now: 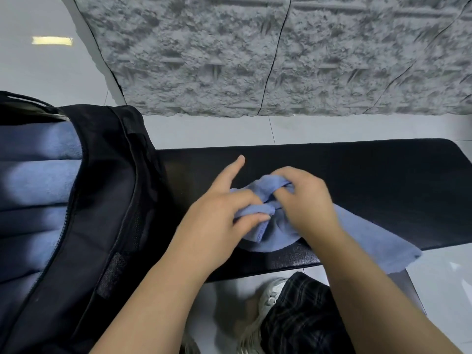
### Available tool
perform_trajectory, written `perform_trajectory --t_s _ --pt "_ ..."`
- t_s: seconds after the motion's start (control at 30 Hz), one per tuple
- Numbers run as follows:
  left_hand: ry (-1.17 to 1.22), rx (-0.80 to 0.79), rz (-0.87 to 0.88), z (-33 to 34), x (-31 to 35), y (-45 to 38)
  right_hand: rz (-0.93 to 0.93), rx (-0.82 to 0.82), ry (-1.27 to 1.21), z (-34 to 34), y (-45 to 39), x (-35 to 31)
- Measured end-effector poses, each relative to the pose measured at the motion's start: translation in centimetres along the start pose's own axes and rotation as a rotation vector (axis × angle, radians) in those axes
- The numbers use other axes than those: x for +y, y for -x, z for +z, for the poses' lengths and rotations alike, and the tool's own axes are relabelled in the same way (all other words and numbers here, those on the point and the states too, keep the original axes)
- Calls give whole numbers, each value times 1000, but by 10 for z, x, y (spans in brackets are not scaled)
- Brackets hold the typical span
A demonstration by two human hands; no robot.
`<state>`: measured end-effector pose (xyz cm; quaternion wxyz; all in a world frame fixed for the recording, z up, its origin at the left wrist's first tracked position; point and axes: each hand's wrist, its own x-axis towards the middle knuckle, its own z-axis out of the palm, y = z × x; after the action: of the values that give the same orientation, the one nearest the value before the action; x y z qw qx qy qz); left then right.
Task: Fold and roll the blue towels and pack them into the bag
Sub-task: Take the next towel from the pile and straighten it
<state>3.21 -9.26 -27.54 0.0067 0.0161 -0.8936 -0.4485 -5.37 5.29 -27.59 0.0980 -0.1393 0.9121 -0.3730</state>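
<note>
Left hand [224, 213] pinches a bunched fold of the soft blue cloth towel [278, 226] between thumb and curled fingers; its index finger points straight out, away from the person. Right hand [304, 198], just beside the left and nearly touching it, has its fingers curled down into the same bunched fold, gripping it. Towel lies on the long black padded counter [357, 169] under both hands. Its flat remainder runs out beneath the right wrist and hangs over the counter's near edge, to the right of the right forearm. Open black fabric bag [107, 200] sits just left of the left hand and forearm. Inside it, rolled blue towels [38, 185] lie stacked side by side, well left of the left hand.
</note>
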Motion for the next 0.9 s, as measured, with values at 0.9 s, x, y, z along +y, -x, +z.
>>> perform_trajectory --t_s 0.9 --pt "-139 51 80 -8 3 0 -66 -197 -266 5 5 -19"
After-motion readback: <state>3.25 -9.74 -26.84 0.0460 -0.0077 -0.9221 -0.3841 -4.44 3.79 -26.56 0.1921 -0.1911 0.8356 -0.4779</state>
